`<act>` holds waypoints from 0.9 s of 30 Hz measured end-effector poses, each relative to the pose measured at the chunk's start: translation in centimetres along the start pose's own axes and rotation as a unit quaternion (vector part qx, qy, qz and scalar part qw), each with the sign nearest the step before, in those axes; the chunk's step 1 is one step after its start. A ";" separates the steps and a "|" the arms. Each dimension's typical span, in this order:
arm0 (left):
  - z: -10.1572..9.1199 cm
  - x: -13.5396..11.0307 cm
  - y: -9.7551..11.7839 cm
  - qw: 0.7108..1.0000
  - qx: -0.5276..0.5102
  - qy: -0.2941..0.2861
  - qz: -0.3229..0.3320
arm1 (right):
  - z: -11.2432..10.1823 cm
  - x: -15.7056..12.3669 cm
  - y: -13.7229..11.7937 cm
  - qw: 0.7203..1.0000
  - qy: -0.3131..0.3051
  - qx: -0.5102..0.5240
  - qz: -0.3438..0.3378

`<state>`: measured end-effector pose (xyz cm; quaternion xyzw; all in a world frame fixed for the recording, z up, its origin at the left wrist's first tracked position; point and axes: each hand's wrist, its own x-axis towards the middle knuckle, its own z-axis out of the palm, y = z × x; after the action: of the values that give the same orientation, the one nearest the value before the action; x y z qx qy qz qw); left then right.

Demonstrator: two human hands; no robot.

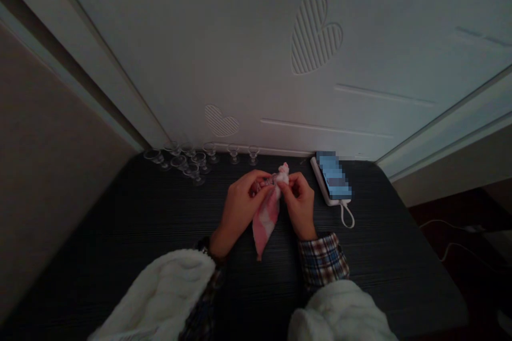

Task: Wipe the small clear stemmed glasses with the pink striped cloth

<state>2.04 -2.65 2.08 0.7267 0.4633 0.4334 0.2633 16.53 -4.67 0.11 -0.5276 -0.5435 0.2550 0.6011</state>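
Above the dark table, my left hand (242, 197) is closed around a small clear glass (267, 183), partly hidden by the fingers. It looks like the small stemmed glasses at the back of the table. My right hand (299, 201) pinches a pink and white cloth (267, 219) against that glass. The cloth's long end hangs down between my hands, and a bunched tip sticks up above the right fingers.
Several small stemmed glasses (194, 172) stand at the back left of the dark table (160, 224). A phone (335, 176) lies on a white power bank (331, 201) with a looped cable (349, 218) at right. A white panel with hearts (256, 64) rises behind.
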 end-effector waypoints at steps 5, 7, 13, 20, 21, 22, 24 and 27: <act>0.1 0.1 -0.1 1.000 0.000 -0.001 -0.004 | 0.0 0.0 0.1 1.000 -0.004 -0.004 0.000; 0.2 0.1 -0.1 1.000 0.002 0.003 0.001 | 0.0 0.0 0.0 1.000 -0.003 -0.004 0.000; 0.1 0.0 0.0 0.999 0.004 0.025 0.027 | 0.0 -0.1 -0.2 1.000 -0.003 -0.005 -0.004; -0.1 0.0 0.1 1.000 -0.006 0.030 -0.004 | 0.0 -0.1 -0.2 1.000 -0.008 0.005 0.003; -0.1 0.0 0.1 1.000 -0.008 0.028 -0.010 | 0.0 -0.1 -0.2 1.000 -0.010 0.007 0.004; -0.1 0.0 0.1 0.999 -0.010 0.026 -0.017 | 0.0 -0.1 -0.2 1.000 -0.010 0.008 0.004; -0.1 -0.1 0.2 0.999 -0.018 0.024 -0.030 | 0.0 -0.1 -0.2 1.000 -0.011 0.006 0.004; -0.1 -0.1 0.4 0.998 -0.035 0.020 -0.045 | 0.0 -0.1 -0.2 1.000 -0.016 0.000 0.001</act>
<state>2.15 -2.90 2.42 0.6864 0.4853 0.4516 0.2990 16.41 -4.82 0.21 -0.5240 -0.5526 0.2640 0.5919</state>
